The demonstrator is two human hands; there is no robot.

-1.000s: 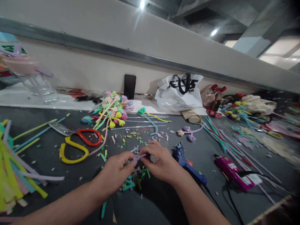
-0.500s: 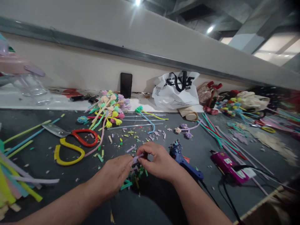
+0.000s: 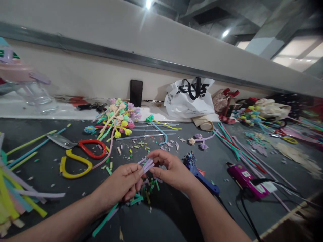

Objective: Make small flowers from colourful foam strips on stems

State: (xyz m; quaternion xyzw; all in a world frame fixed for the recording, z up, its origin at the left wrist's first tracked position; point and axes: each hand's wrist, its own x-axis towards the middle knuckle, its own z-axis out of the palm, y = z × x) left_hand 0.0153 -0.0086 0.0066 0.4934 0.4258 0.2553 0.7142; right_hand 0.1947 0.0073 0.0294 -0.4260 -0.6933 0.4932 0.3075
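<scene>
Left hand pinching purple strips, left of blue glue gun. Right hand curling by their tips; cannot tell if gripping. Seems to be lining-up step; next move likely needing steady left pinch.

Left hand: middle of the frame, pinching lilac strips
Right hand: just right of it, fingers curled about the strips' tips (contact is hard to make out)
Scissors: left side, one handle red, the other yellow
Glue gun: right of centre, blue, lying on the dark tabletop
Magenta box: lower right, a black cable across it
Flower bundle: left of upper centre, pastel-coloured
Smartphone: upper centre, standing against the wall
Shopping bag: right of upper centre, white
</scene>
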